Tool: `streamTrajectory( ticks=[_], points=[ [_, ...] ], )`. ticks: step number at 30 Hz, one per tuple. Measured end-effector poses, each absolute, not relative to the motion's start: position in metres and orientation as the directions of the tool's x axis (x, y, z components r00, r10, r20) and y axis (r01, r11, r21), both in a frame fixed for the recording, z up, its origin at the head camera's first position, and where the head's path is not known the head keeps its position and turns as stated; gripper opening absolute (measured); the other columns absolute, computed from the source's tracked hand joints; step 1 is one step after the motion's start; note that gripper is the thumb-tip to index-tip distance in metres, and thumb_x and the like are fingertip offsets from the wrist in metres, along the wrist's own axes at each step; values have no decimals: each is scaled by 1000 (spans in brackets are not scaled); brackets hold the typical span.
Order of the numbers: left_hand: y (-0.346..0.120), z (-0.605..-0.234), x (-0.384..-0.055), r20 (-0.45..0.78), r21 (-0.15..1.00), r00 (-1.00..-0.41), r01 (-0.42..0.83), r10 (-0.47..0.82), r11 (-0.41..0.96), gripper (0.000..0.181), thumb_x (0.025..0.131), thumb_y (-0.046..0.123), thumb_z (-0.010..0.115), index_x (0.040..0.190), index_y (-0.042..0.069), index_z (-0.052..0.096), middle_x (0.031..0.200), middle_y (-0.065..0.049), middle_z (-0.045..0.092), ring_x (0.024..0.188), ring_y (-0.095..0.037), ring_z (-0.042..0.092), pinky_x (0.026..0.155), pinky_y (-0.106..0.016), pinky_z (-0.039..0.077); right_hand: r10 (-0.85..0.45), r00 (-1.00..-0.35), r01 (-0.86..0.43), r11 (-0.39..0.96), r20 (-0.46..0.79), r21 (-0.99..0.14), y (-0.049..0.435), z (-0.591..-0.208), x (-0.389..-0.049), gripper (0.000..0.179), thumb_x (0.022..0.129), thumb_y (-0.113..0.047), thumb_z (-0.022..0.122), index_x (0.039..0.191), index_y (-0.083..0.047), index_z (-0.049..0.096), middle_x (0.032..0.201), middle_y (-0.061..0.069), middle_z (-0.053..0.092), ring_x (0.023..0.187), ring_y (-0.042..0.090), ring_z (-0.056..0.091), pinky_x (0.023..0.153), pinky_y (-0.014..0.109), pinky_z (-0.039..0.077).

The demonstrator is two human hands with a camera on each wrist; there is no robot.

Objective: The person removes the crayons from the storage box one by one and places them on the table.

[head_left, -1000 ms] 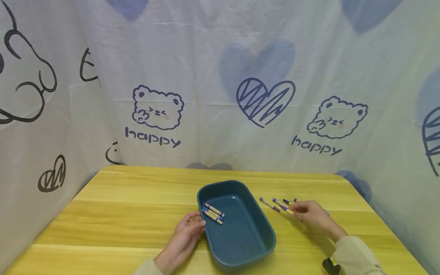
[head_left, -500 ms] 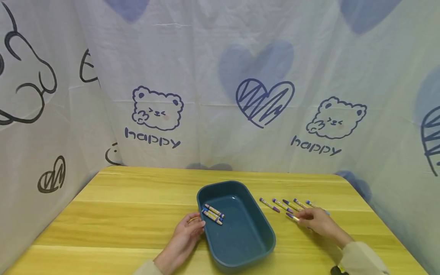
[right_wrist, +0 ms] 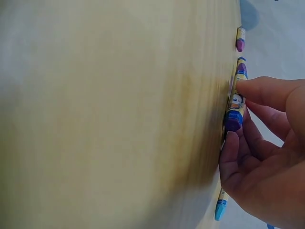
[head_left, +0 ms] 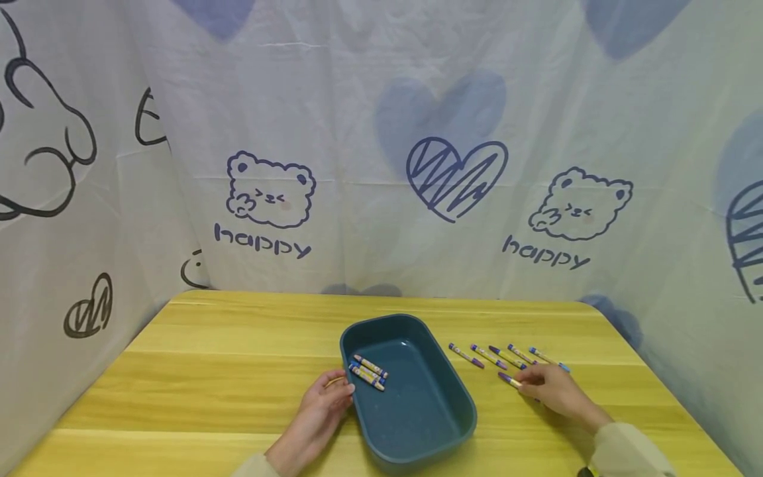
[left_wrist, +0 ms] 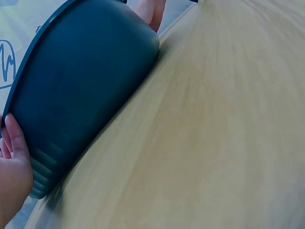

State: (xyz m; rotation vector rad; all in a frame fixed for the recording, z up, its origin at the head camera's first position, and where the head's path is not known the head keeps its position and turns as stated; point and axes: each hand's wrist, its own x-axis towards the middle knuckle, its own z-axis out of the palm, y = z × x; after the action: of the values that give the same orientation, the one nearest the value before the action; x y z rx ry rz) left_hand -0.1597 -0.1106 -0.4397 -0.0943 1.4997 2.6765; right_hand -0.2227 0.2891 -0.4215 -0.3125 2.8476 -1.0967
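Observation:
A dark teal plastic bin (head_left: 417,397) stands on the table with a small bunch of wrapped crayons (head_left: 368,376) at its left side. My left hand (head_left: 318,407) grips the bin's left rim; in the left wrist view its thumb (left_wrist: 16,136) lies along the outer wall. Right of the bin, my right hand (head_left: 557,391) pinches a purple crayon (right_wrist: 237,102) between thumb and fingers, low over the table. Just beyond it lies a slanted row of several crayons, among them a purple one (head_left: 466,356) and a light blue one (head_left: 550,359).
The yellow wood-grain table (head_left: 238,371) reaches back to a pale curtain (head_left: 357,132) printed with hearts and bears. More curtain hangs at both sides. A small dark object (head_left: 586,472) shows by the right sleeve at the bottom edge.
My right hand has drawn slightly right and nearer with the purple crayon, uncovering more of the row, and has barely moved in the last half second. My left hand keeps its place.

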Motion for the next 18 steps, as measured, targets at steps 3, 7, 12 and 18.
streamTrajectory(
  ticks=[3, 7, 12, 18],
  points=[
    [-111, -440, -160, -74, 851, -996, -85, 41, -518, 25, 87, -4, 58, 109, 2, 47, 94, -2, 54, 77, -8, 54, 76, -22, 48, -218, -976, -164, 720, 4, -674, 289, -422, -223, 18, 86, -5, 69, 102, 4, 68, 91, 4, 65, 82, 18, 60, 66, 29, 50],
    [-111, -440, -159, -69, 851, -996, -83, 48, -518, 25, 87, -4, 57, 109, 2, 46, 92, -1, 54, 77, -8, 54, 76, -22, 47, -227, -974, -175, 717, 11, -675, 290, -422, -223, 18, 86, -4, 69, 102, 5, 68, 91, 4, 64, 82, 19, 60, 67, 30, 51],
    [-111, -441, -160, -73, 852, -996, -85, 45, -516, 25, 88, -4, 57, 110, 2, 46, 93, -1, 54, 77, -8, 54, 76, -22, 47, -229, -973, -181, 720, 17, -670, 289, -422, -223, 17, 85, -3, 69, 100, 4, 68, 91, 5, 64, 83, 20, 60, 70, 31, 51],
    [-111, -441, -160, -87, 853, -995, -95, 40, -513, 25, 88, -4, 57, 110, 3, 47, 94, -2, 55, 78, -8, 54, 77, -23, 47, -229, -973, -178, 717, 12, -674, 290, -422, -223, 17, 85, -3, 69, 100, 4, 68, 90, 4, 64, 82, 19, 59, 69, 31, 51]
  ],
)
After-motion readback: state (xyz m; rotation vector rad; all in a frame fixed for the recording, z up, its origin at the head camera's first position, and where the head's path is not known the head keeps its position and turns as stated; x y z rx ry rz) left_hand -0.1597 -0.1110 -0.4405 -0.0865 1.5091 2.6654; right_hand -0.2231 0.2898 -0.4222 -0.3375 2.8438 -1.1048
